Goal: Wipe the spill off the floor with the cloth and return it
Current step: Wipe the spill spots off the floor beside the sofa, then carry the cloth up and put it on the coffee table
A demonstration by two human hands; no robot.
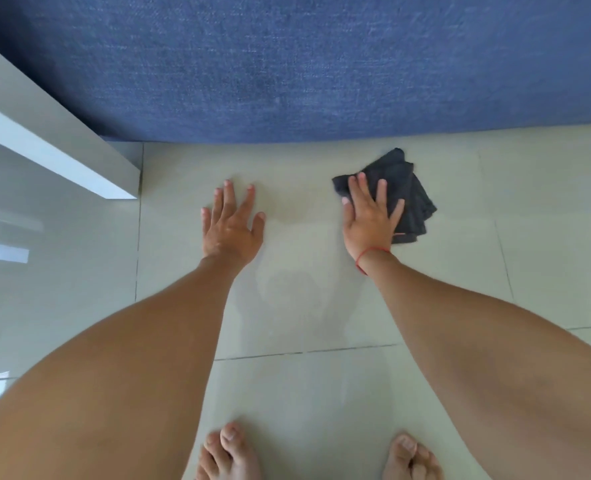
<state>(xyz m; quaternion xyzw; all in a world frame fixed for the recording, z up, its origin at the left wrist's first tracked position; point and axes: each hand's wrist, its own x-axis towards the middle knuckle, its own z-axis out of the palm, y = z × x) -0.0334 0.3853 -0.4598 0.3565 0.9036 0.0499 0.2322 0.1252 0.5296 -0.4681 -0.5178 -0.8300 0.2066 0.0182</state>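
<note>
A dark grey folded cloth [410, 188] lies on the pale tiled floor [322, 306] close to the blue rug's edge. My right hand [368, 220] presses flat on the cloth's left part, fingers spread, a red string around the wrist. My left hand [231, 223] rests flat on the bare tile to the left, fingers apart, holding nothing. Between the two hands a faint damp smear [294, 216] shows on the tile.
A blue woven rug [304, 64] fills the top of the view. A white furniture edge [44, 140] juts in at the upper left with a glossy white panel [44, 271] below it. My bare feet [231, 452] stand at the bottom edge.
</note>
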